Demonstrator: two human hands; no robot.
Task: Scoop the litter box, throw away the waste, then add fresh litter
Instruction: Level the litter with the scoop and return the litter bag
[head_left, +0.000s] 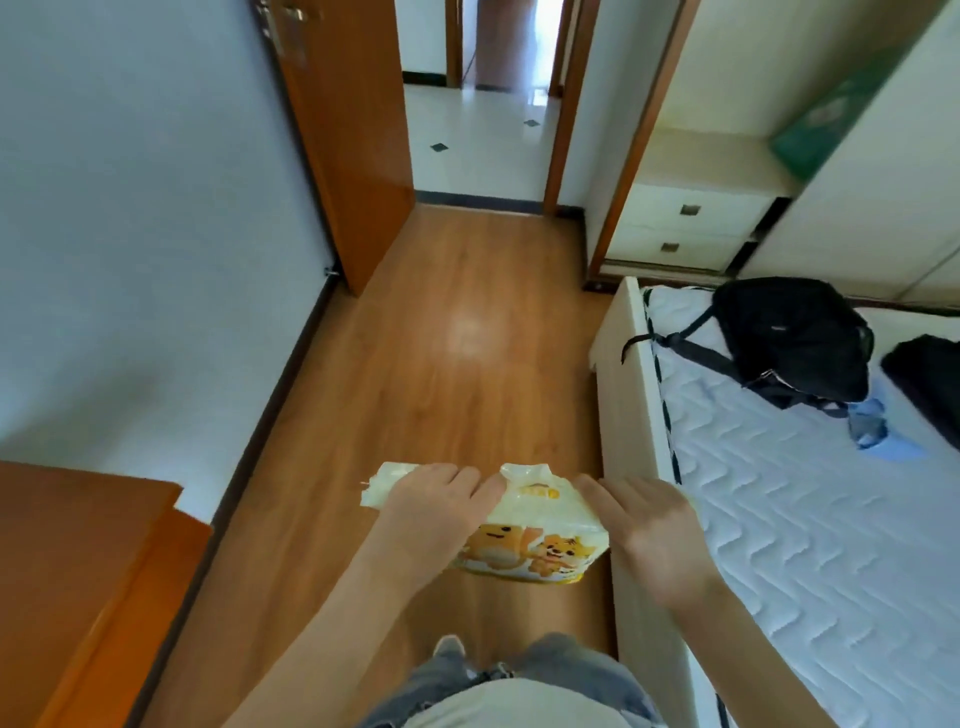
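Both hands carry a yellow cartoon-printed litter bag (524, 525) at waist height above the wood floor (441, 332). Left hand (436, 506) grips its crumpled top, fingers curled over; right hand (649, 525) presses its side with straight fingers, likely steadying the weight. Bed (779, 493) edge close on the right, wall left; clear lane runs to the open doorway (483, 145). No litter box in view.
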